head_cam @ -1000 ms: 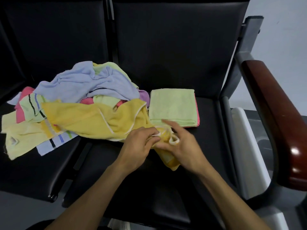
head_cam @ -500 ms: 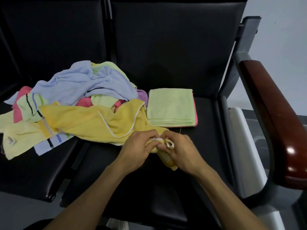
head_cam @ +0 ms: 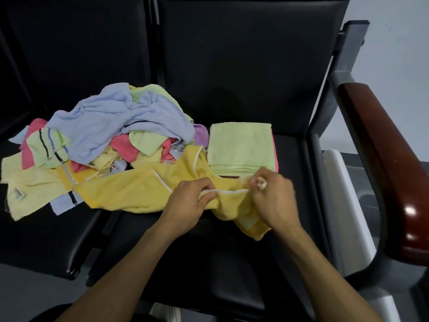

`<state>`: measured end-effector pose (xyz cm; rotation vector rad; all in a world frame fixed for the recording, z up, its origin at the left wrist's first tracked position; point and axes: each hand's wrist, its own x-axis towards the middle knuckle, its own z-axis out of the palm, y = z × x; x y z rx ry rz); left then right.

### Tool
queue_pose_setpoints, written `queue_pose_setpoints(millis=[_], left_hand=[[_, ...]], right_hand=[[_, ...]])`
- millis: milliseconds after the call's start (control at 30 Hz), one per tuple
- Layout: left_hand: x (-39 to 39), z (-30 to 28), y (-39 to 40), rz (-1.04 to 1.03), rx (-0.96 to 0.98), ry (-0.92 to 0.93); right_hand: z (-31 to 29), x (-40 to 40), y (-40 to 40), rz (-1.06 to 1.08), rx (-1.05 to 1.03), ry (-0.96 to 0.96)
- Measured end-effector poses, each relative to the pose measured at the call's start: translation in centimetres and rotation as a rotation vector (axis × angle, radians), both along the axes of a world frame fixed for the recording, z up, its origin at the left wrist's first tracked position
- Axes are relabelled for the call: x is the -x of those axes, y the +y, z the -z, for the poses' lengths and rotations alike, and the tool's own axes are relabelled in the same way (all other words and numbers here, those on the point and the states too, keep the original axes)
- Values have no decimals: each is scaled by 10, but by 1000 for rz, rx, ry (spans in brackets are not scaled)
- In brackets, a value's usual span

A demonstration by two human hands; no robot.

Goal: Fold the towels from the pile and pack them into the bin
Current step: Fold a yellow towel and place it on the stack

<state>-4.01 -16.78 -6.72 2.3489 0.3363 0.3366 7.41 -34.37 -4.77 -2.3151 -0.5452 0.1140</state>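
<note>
Rumpled yellow towel (head_cam: 139,191) with white piping, stretched across black seat between jumbled pile (head_cam: 111,131) and folded green towel (head_cam: 240,147).

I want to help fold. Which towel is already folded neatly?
The light green towel, lying flat and square on the seat right of the pile. The others are crumpled, and the yellow towel is only being held in both hands.

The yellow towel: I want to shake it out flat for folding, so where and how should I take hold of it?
Take the yellow towel by its white-piped edge, probably pinching from the near side at two spots spread apart. That hem runs taut between the left hand and right hand, which already pinch it, while the rest trails bunched toward the pile.
</note>
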Motion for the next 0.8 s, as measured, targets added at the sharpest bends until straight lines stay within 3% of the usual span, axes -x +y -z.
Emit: queue_pose_setpoints(millis=[67, 100, 167, 267, 367, 467, 633, 700, 800], left_hand=[[1, 2, 3, -27, 5, 5], [2, 0, 2, -22, 11, -4], [1, -4, -4, 11, 22, -27], [-1, -8, -11, 17, 42, -38], [-3, -5, -9, -21, 23, -29], [-3, -5, -4, -72, -12, -27], [0, -10, -12, 57, 20, -64], [-1, -8, -12, 51, 11, -38], [-2, -6, -5, -13, -11, -9]], right_hand=[[-4, -8, -8, 119, -37, -34], [-6, -8, -10, 71, -85, -11], [-9, 4, -6, -160, -139, 110], [-2, 23, 5, -392, 55, 180], [0, 17, 9, -178, 129, -12], [-8, 7, 1, 52, 96, -65], [-1, 19, 3, -324, 99, 88], [-2, 18, 8, -258, 99, 64], [-6, 2, -1, 24, 131, -54]])
